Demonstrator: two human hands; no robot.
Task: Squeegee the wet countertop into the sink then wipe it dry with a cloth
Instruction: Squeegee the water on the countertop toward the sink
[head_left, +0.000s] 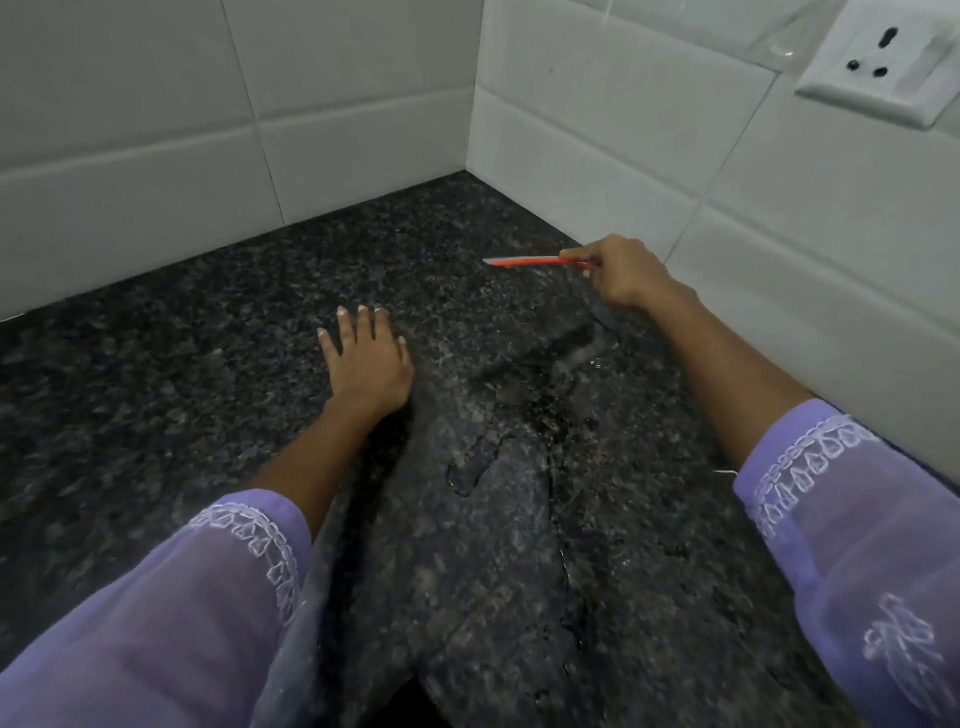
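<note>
Right grip (618, 270) pinches the squeegee (535, 261); left grip (366, 358) lies flat on countertop (156, 374).

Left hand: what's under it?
The left hand rests flat, fingers spread, on the dark granite countertop. The stone around it looks dry; the water film lies to its right. Whatever is directly beneath the palm is covered.

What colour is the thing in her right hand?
The squeegee in the right hand is red-orange with a white edge, seen in the head view.
</note>
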